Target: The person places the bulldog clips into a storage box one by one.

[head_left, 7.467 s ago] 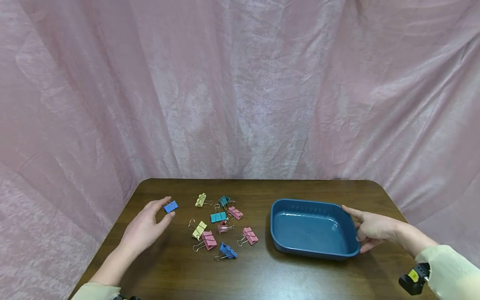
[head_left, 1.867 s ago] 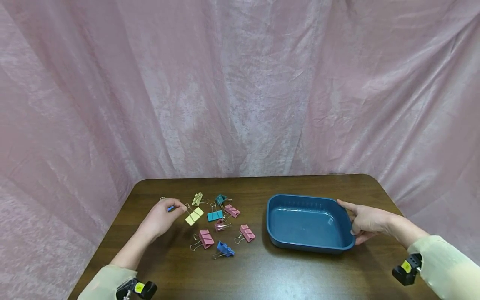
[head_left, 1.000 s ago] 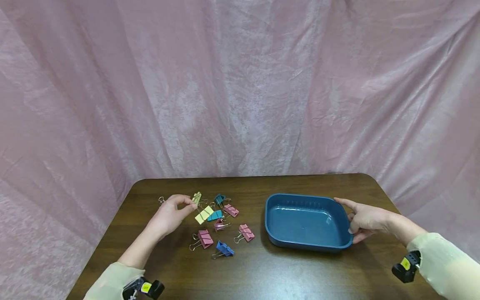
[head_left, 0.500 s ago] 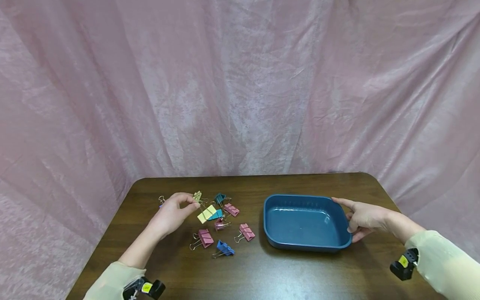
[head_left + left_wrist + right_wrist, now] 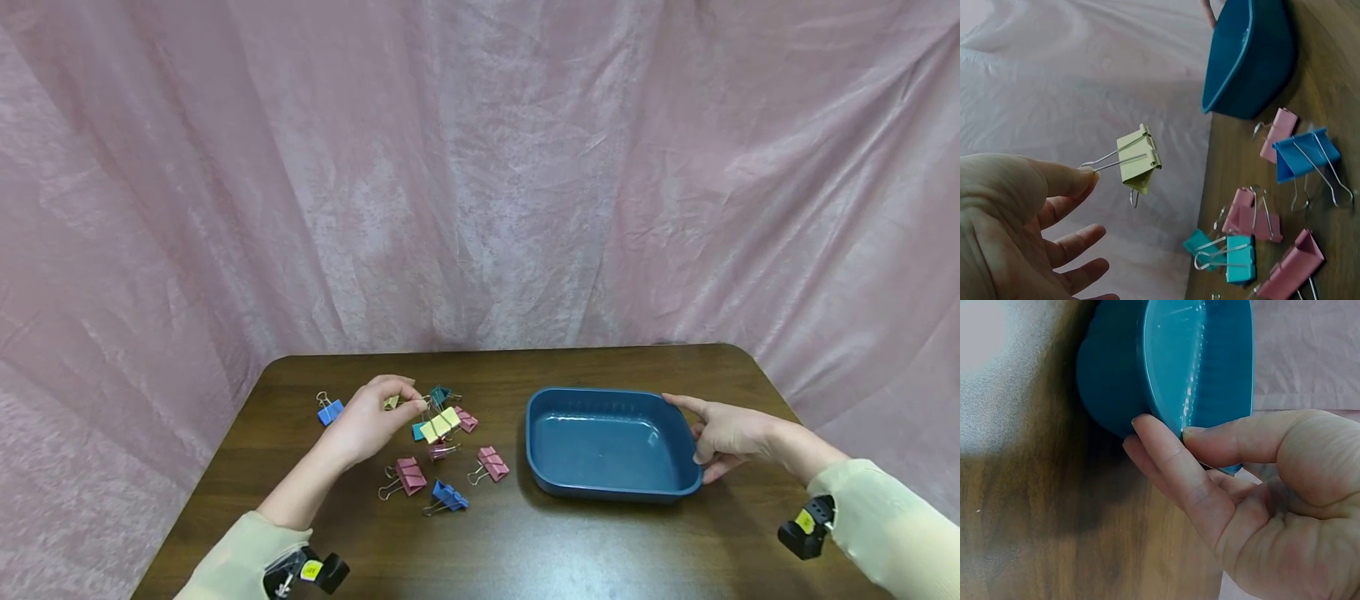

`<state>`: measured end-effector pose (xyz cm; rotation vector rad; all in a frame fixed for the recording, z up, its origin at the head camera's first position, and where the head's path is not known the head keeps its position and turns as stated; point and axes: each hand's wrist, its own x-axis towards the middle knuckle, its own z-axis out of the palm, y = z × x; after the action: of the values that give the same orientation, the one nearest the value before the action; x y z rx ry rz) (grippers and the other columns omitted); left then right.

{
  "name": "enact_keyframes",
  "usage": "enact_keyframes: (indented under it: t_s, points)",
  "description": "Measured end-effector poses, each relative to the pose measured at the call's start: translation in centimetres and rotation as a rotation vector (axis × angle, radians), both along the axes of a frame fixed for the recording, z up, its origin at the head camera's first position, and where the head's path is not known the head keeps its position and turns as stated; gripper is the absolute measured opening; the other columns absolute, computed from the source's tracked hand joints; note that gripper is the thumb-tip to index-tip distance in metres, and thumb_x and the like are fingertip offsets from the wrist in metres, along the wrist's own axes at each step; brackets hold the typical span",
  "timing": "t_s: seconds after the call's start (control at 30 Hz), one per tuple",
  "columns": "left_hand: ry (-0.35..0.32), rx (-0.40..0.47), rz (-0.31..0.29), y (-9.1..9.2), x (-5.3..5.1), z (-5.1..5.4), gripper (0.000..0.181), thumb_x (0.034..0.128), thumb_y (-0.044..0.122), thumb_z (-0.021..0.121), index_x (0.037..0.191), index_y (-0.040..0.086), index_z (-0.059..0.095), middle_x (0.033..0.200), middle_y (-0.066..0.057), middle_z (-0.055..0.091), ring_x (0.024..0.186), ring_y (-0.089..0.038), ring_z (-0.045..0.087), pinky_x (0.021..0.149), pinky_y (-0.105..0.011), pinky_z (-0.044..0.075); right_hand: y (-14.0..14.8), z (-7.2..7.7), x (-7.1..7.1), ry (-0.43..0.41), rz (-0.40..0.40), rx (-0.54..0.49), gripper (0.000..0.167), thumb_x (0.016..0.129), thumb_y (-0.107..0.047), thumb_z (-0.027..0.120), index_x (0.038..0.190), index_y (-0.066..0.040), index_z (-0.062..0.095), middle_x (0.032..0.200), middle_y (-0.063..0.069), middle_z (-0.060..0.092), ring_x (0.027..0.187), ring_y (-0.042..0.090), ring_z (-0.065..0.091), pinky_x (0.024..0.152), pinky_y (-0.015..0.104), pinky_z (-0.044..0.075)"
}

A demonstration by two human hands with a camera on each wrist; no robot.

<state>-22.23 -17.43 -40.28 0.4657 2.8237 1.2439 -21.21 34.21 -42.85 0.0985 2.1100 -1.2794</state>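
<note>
Pinching: the left hand (image 5: 372, 421) has a yellow clip (image 5: 440, 424) by its wire handle, thumb against finger; the grip takes only the handle's tip, the remaining fingers loose and spread.
Yellow clip: raised over the cluster, just right of the left hand and left of the tray (image 5: 609, 454), partly covering a teal clip (image 5: 418, 432) in the head view.
Right hand: holds the tray at its right end, fingers against the outer wall; how firmly, I cannot tell.
Tray: sits on the right of the counter (image 5: 510, 554), no clip inside.
Slip risk: with so little wire held, a slackening pinch or a jerk could let the yellow clip swivel or drop among the others.
Snag risk: its second handle hangs free below; low travel could hook it on the far pink clip (image 5: 467, 419) or the upright wires of the far teal clip (image 5: 441, 395), dragging them along.
Knock risk: the other yellow clip (image 5: 392, 402) lies partly hidden by the left hand, and the far blue clip (image 5: 330, 412) close on its left; a careless sweep of the loose fingers could scatter either.
Shift risk: uneven pressure from the right hand could slide or tilt the tray, since it bears on one end only.
</note>
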Motion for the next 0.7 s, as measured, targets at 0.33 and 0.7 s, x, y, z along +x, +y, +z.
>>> enact_keyframes:
  t_s: [0.33,0.7]
  points:
    - [0.027,-0.022,-0.047,1.9,-0.1,1.0,0.008,0.0973,0.025,0.071,0.093,0.019,0.073,0.135,-0.009,0.061,0.132,-0.037,0.049,0.107,-0.057,0.038,-0.2,0.2,0.0,-0.016,-0.016,0.016,0.111,0.076,0.024,0.061,0.164,-0.012,0.005,0.14,0.042,0.042,0.087,0.039,0.071,0.066,0.046,0.061]
    - [0.002,-0.018,-0.093,3.6,-0.4,1.8,0.012,0.099,0.028,0.069,0.092,0.019,0.072,0.138,-0.006,0.059,0.136,-0.038,0.043,0.107,-0.059,0.037,-0.3,0.3,0.0,-0.014,-0.025,0.023,0.112,0.074,0.025,0.062,0.164,-0.012,0.006,0.136,0.04,0.048,0.088,0.041,0.071,0.066,0.046,0.061]
